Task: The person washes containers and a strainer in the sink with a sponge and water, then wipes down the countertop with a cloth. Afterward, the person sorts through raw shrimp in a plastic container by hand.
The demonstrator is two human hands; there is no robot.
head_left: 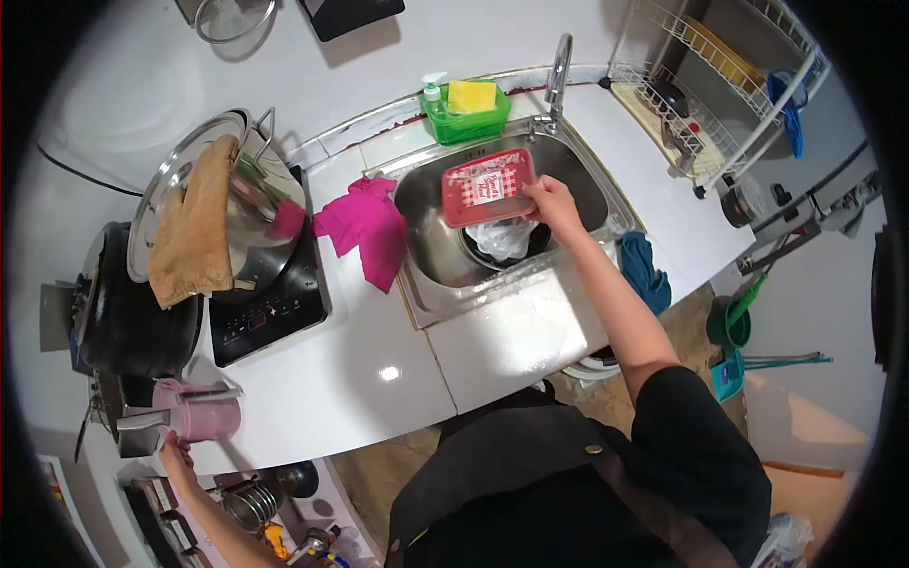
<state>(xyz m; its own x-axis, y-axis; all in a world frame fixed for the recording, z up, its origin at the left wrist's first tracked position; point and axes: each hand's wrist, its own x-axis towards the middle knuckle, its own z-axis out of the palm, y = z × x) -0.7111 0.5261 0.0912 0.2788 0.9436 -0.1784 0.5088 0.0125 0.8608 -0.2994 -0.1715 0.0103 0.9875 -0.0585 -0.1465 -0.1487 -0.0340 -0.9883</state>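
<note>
Over the sink [426, 284], my right hand [551, 204] grips the right corner of a red rectangular tray [464, 199] with a checkered label. Under it, a clear plastic bag [502, 240] lies on a dark round dish in the basin. At the far left of the counter, my left hand [177, 454] has its fingers closed at a cleaver [144, 434] with a wide metal blade, beside a pink container [213, 417]. The cleaver's handle reaches across the container's top; how the fingers hold it is partly hidden.
A magenta cloth [367, 227] lies left of the sink. Behind it stands a green basket [469, 125] with a yellow sponge. An induction cooker [265, 327] bears a large steel pot [265, 213]. A blue cloth [644, 273] hangs at the counter's right front edge.
</note>
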